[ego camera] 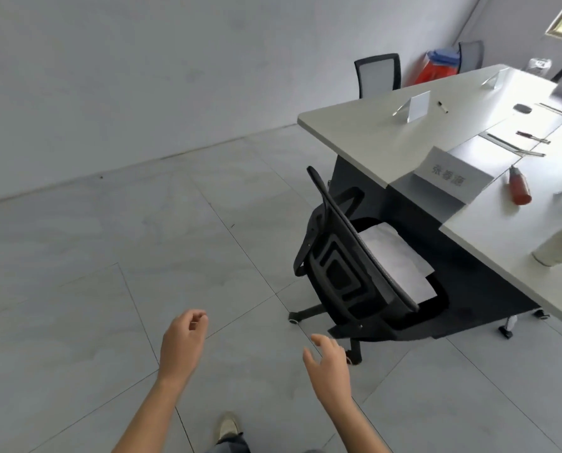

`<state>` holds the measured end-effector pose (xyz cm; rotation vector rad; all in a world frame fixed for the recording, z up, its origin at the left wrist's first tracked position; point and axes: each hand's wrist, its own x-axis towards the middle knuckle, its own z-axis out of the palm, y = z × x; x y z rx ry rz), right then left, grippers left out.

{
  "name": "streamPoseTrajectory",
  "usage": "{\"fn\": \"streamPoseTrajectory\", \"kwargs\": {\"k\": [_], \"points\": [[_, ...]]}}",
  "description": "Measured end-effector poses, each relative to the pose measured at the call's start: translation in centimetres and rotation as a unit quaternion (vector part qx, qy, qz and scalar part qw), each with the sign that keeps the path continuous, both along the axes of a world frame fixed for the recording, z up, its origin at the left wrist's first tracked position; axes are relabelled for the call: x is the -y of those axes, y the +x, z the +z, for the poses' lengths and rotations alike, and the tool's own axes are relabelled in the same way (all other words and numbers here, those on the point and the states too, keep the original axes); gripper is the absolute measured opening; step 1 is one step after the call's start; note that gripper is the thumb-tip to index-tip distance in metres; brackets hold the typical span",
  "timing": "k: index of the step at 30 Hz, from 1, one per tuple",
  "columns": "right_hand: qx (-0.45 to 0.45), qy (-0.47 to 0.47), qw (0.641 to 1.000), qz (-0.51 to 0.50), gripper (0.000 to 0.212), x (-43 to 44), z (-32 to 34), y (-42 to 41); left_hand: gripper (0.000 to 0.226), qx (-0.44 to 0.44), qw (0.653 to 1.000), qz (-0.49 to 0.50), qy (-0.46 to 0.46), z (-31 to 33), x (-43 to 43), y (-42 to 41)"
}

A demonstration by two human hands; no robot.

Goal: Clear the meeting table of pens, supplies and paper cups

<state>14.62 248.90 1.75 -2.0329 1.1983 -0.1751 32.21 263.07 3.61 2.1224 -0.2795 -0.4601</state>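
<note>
Paper cup (559,245): laid on its side near the front edge of the meeting table (355,125). Red-handled tool (518,188): placed beside a name card (449,176). Black marker (442,107): seen farther back. Left hand (183,341), right hand (328,361): held over the floor, well apart from the table, fingers loosely curled, nothing grasped.

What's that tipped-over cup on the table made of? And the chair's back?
The cup looks like matte white paper, though it's blurry. The chair back seems black mesh on a plastic frame: the white sheet shows through it.
</note>
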Motion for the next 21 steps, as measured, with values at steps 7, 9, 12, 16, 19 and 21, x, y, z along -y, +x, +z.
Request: {"fn": "streamPoseTrajectory", "kwargs": {"k": [7, 9, 12, 16, 19, 21], "points": [[-0.029, 0.01, 0.999, 0.036, 0.034, 1.2, -0.2, 7.6, 0.02, -0.068, 0.997, 0.025, 0.02, -1.8, -0.5, 6.2], [-0.038, 0.016, 0.998, 0.047, 0.034, 2.3, -0.4, 10.0, 0.015, -0.083, 0.996, 0.025, 0.023, -2.2, -0.2, 8.3], [-0.039, 0.037, 0.997, 0.06, 0.034, 4.1, -0.8, 14.5, 0.016, -0.088, 0.995, 0.036, 0.028, -2.2, 0.4, 12.1], [-0.026, 0.058, 0.993, 0.098, 0.033, 7.5, -1.3, 23.1, 0.014, -0.077, 0.995, 0.061, 0.036, -2.4, 2.5, 19.1], [-0.018, 0.059, 0.988, 0.142, 0.033, 11.0, -1.5, 30.5, 0.015, -0.064, 0.994, 0.065, 0.054, -2.0, 5.2, 24.6], [-0.022, 0.048, 0.984, 0.173, 0.033, 13.5, -1.3, 35.2, 0.019, -0.058, 0.994, 0.072, 0.06, -1.4, 7.1, 28.1]]}}
